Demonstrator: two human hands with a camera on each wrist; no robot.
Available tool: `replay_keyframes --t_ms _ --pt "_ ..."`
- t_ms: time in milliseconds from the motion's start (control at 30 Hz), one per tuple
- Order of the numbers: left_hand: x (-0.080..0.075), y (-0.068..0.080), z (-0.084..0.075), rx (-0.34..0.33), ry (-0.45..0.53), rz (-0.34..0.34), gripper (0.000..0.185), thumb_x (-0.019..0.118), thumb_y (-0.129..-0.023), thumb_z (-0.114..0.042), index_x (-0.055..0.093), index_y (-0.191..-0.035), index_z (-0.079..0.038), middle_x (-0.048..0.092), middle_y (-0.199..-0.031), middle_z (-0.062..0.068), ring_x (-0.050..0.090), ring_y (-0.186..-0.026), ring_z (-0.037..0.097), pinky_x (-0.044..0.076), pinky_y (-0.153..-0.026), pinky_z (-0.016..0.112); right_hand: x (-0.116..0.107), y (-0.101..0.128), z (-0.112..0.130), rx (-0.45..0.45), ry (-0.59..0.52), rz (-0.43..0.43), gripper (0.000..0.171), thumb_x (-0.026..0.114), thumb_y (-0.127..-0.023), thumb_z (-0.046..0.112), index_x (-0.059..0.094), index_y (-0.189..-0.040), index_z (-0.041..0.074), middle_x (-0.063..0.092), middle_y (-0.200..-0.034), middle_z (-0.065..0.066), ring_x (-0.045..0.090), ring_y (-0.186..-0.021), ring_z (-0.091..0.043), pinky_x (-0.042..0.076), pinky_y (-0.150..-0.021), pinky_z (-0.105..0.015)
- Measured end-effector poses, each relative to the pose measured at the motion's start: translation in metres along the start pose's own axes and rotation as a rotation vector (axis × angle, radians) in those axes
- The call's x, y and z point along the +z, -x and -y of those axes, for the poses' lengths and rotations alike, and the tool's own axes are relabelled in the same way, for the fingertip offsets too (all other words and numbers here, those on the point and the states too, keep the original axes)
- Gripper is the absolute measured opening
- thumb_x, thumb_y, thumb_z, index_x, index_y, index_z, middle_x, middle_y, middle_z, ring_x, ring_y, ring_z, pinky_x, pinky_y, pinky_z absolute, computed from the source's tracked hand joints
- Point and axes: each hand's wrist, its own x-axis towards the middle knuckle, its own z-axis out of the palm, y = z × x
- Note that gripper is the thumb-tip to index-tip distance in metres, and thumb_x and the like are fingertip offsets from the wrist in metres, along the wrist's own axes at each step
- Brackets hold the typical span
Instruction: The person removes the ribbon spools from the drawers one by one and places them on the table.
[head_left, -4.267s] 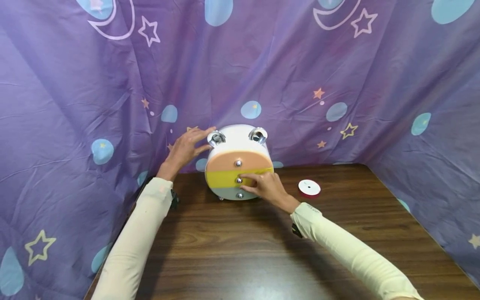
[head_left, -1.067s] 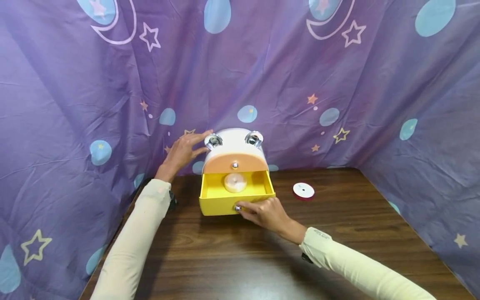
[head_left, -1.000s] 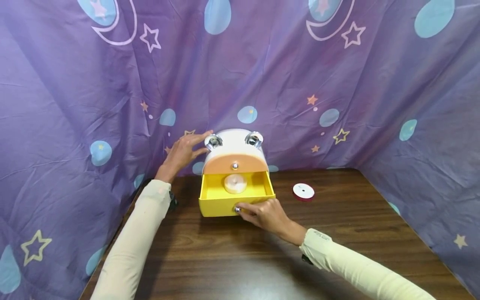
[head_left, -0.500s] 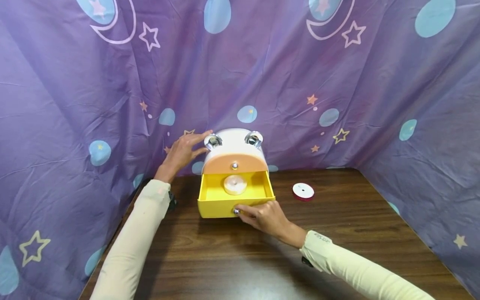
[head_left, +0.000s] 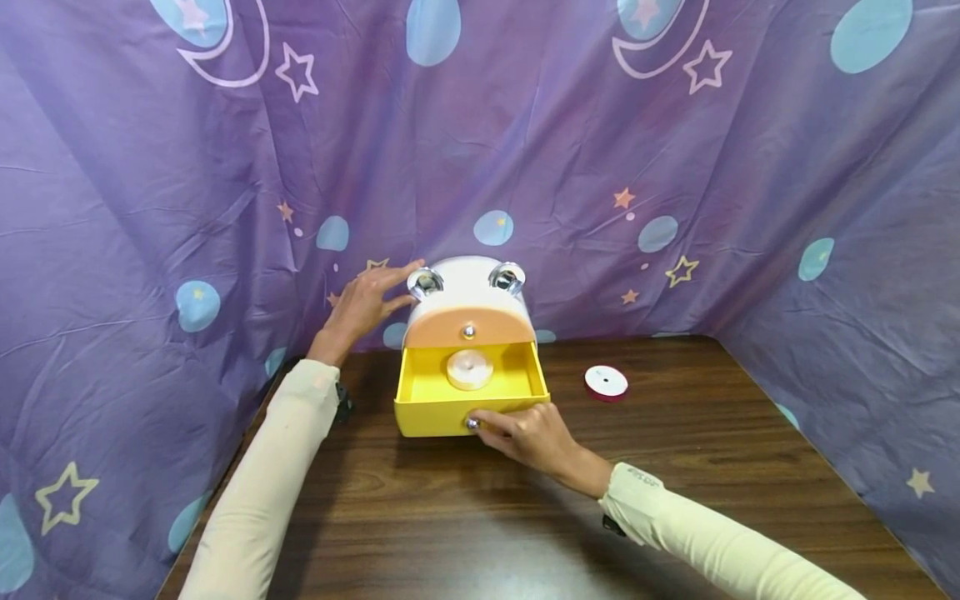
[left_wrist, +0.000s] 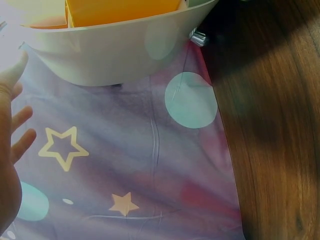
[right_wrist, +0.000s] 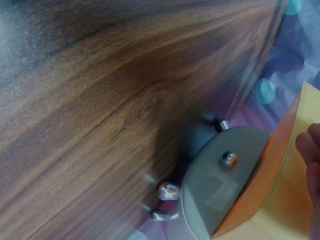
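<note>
A small white chest of drawers with two silver ears stands at the back of the table. Thumb and forefinger of my left hand hold its left ear from either side. The yellow middle drawer is pulled out, and my right hand pinches its silver knob. Inside lies a pale pink ribbon roll. Above, the peach top drawer is closed. In the right wrist view, the grey bottom drawer is closed too, and my right fingers show at the edge.
A white spool with a red rim lies on the dark wooden table, right of the chest. Purple patterned cloth hangs close behind the chest and along both sides.
Since the earliest frame, my right hand has taken the yellow drawer's knob and pulled the drawer toward me, exposing the ribbon roll. Over the last second it came out slightly further. My left hand stayed put.
</note>
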Motion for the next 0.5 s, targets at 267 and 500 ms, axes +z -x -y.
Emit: replay_keyframes --t_ms 267,500 --pt "0.0002 -0.0013 0.0003 0.005 0.003 -0.010 0.071 0.087 -0.084 -0.014 0.059 -0.149 -0.021 0.072 -0.130 0.010 0.065 -0.123 0.041 0.048 -0.108 0.059 -0.0013 -0.0006 -0.0002 -0.002 -0.008 0.008 0.039 0.091 -0.076 0.022 0.080 -0.113 0.023 0.061 -0.055 0.014 0.049 -0.042 -0.001 0.041 -0.037 -0.023" --pt "0.0001 0.0012 -0.0006 0.002 -0.028 0.005 0.069 0.085 -0.088 -0.021 0.057 -0.151 -0.022 0.073 -0.129 0.010 0.064 -0.124 0.040 0.049 -0.108 0.056 -0.0021 0.0011 0.0028 -0.011 -0.019 0.009 0.041 0.092 -0.075 0.022 0.079 -0.114 0.023 0.061 -0.056 0.014 0.048 -0.043 0.000 0.041 -0.037 -0.021"
